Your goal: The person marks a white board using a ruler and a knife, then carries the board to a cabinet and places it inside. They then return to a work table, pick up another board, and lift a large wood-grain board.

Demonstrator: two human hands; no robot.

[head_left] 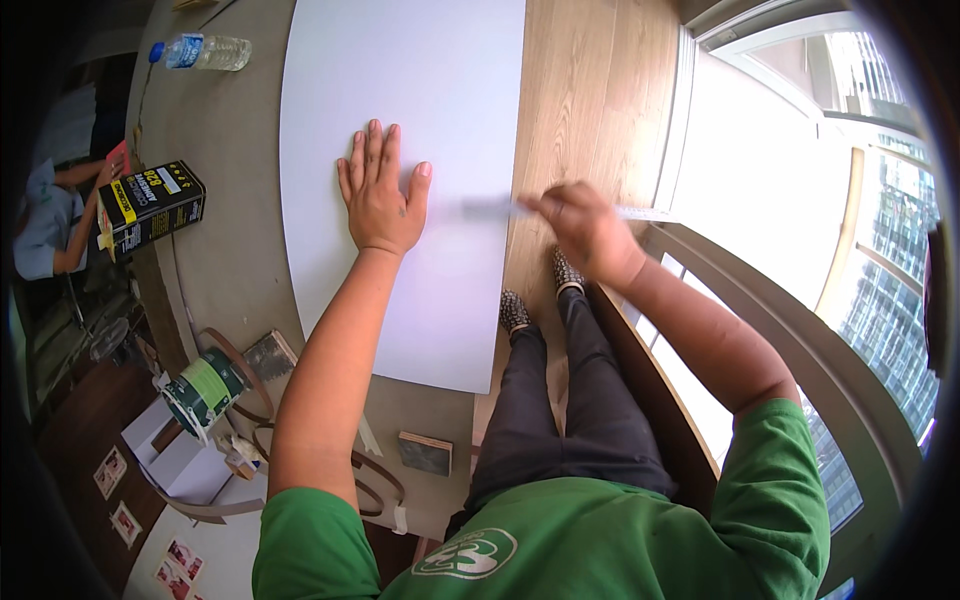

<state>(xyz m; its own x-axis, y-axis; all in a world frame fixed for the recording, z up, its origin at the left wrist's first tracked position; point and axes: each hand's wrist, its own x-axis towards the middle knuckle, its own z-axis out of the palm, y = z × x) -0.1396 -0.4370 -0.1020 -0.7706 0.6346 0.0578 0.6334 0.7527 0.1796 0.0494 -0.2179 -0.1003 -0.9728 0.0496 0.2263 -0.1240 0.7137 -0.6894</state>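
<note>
While the black can [158, 208] and water bottle [212, 52] sit off left, the bottle could get knocked if the white sheet [450, 300] slides; it's flat on the table [235, 130], right edge above the wooden floor [595, 90]. Left hand [383, 210] on top, fingers slightly apart, thumb out: too light a palm might let it skid. And across that edge, a blurred flat strip [490, 208], right hand [585, 228] curled tight around it; haste could scuff the surface.
</note>
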